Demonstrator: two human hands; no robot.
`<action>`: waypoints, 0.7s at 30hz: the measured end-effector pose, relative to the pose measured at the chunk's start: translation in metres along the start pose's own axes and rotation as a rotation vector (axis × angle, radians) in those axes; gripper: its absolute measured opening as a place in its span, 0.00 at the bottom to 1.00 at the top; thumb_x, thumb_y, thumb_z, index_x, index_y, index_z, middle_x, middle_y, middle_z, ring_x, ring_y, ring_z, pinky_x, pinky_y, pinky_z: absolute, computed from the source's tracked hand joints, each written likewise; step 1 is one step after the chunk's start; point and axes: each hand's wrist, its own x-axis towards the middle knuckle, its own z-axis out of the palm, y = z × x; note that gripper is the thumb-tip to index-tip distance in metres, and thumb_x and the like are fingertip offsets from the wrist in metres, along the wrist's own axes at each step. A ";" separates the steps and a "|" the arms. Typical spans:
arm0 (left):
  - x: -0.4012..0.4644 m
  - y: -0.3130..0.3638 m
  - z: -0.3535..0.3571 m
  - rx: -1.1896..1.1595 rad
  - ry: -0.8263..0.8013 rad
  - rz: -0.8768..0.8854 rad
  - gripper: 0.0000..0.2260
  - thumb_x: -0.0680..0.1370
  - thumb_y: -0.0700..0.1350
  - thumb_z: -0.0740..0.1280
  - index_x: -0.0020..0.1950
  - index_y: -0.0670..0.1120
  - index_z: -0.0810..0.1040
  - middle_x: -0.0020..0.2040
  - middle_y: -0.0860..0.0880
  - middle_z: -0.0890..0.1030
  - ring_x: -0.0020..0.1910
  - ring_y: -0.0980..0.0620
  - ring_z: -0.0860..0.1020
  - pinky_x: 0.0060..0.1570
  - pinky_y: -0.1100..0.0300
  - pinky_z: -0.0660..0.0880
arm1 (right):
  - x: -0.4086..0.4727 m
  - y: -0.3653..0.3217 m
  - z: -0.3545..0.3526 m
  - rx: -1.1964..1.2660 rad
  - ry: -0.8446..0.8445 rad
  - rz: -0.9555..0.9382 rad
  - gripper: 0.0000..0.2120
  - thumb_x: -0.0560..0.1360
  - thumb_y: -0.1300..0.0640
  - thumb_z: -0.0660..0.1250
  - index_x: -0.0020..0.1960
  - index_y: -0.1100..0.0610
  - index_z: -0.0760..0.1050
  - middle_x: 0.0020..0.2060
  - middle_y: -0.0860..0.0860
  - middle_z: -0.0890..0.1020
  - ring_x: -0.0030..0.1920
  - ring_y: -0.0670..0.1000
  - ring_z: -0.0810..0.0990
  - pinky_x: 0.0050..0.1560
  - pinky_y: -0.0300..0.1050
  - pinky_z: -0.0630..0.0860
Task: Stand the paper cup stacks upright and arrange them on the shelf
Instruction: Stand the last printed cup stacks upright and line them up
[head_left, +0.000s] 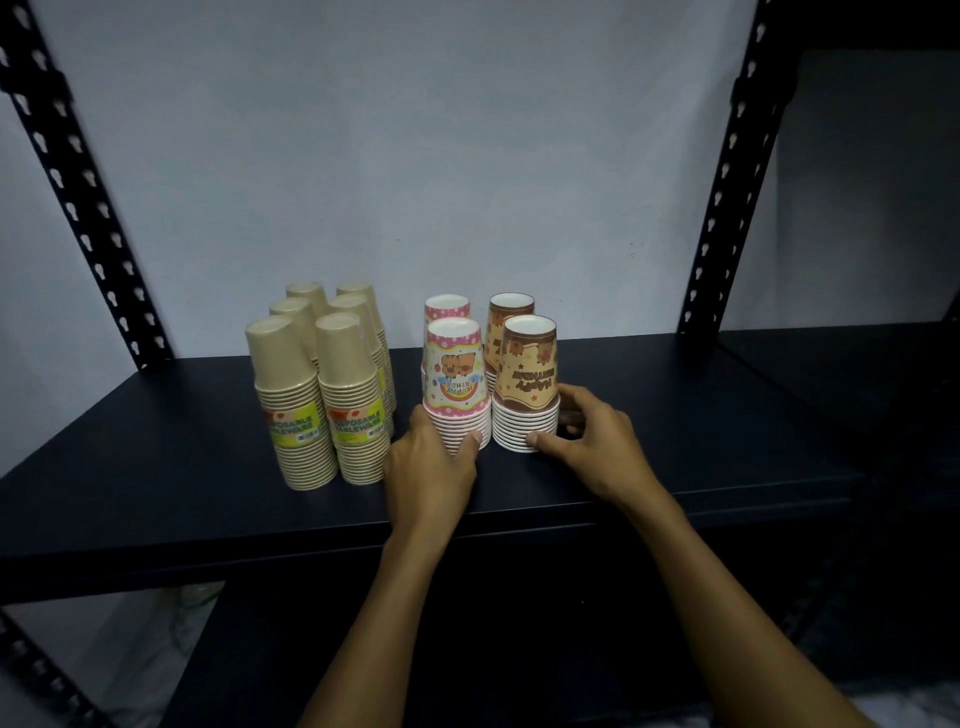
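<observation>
Several paper cup stacks stand upside down on the dark shelf (156, 467). My left hand (434, 460) grips the base of the front pink birthday stack (457, 379). My right hand (592, 441) grips the base of the front brown birthday stack (527, 384), thumb in front and fingers round its right side. Right behind each stands a second stack: a pink one (447, 306) and a brown one (511, 306). To the left, several plain kraft stacks (322, 384) stand in two rows, the front two with yellow labels.
Black perforated uprights (78, 197) (737, 171) frame the shelf against a pale wall. Bare shelf surface lies to the right of the brown stacks and at the far left. A lower shelf level shows dimly beneath.
</observation>
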 end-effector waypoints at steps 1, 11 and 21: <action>0.000 0.000 0.000 0.003 0.001 0.000 0.26 0.74 0.53 0.70 0.67 0.44 0.68 0.62 0.44 0.79 0.60 0.42 0.76 0.55 0.52 0.74 | 0.000 0.000 0.000 0.002 0.000 0.000 0.31 0.69 0.55 0.76 0.69 0.52 0.69 0.62 0.47 0.79 0.55 0.42 0.76 0.55 0.34 0.71; 0.000 0.000 0.000 0.017 -0.006 -0.002 0.25 0.74 0.53 0.70 0.66 0.43 0.68 0.62 0.44 0.79 0.59 0.42 0.77 0.52 0.52 0.74 | 0.000 0.000 0.001 -0.005 0.001 0.000 0.31 0.69 0.55 0.77 0.69 0.53 0.69 0.60 0.48 0.80 0.55 0.43 0.76 0.56 0.35 0.71; -0.017 0.002 -0.012 0.118 0.032 0.041 0.27 0.76 0.50 0.68 0.70 0.39 0.66 0.64 0.41 0.77 0.61 0.42 0.76 0.55 0.53 0.73 | 0.000 -0.002 -0.001 0.035 -0.029 0.020 0.34 0.67 0.55 0.78 0.70 0.55 0.68 0.60 0.48 0.80 0.56 0.44 0.78 0.53 0.32 0.71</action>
